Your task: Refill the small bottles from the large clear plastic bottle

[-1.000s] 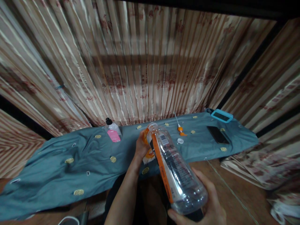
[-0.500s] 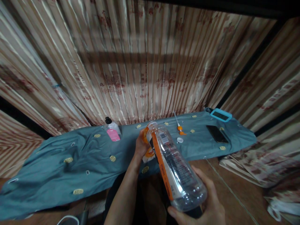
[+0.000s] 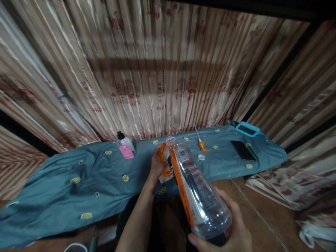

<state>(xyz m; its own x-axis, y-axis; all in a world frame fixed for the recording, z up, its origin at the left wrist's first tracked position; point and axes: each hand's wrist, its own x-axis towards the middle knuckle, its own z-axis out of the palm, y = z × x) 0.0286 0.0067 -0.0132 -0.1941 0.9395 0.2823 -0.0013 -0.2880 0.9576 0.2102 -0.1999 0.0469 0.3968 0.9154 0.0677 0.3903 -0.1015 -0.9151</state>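
A large clear plastic bottle [image 3: 202, 196] with an orange and white label is tilted, its base toward me and its neck pointing away. My right hand [image 3: 233, 227] is wrapped round the base of it. My left hand [image 3: 156, 163] grips an orange bottle [image 3: 162, 154], partly hidden behind the clear bottle's neck. The two bottles overlap at the neck, and I cannot tell whether they touch. Little or no liquid shows inside the clear bottle. To their right lie an orange pump head [image 3: 201, 144] with a long tube and a small white cap-like piece [image 3: 201, 158].
A pink-labelled bottle [image 3: 126, 150] with a black top stands at the left on the blue-green cloth [image 3: 102, 168]. Toward the right lie a black phone [image 3: 243, 150] and a light-blue-framed object [image 3: 247, 129]. Striped curtains [image 3: 157, 70] hang behind and at the sides.
Almost nothing differs. Both hands and both bottles keep their places, with only a very slight shift of the view.
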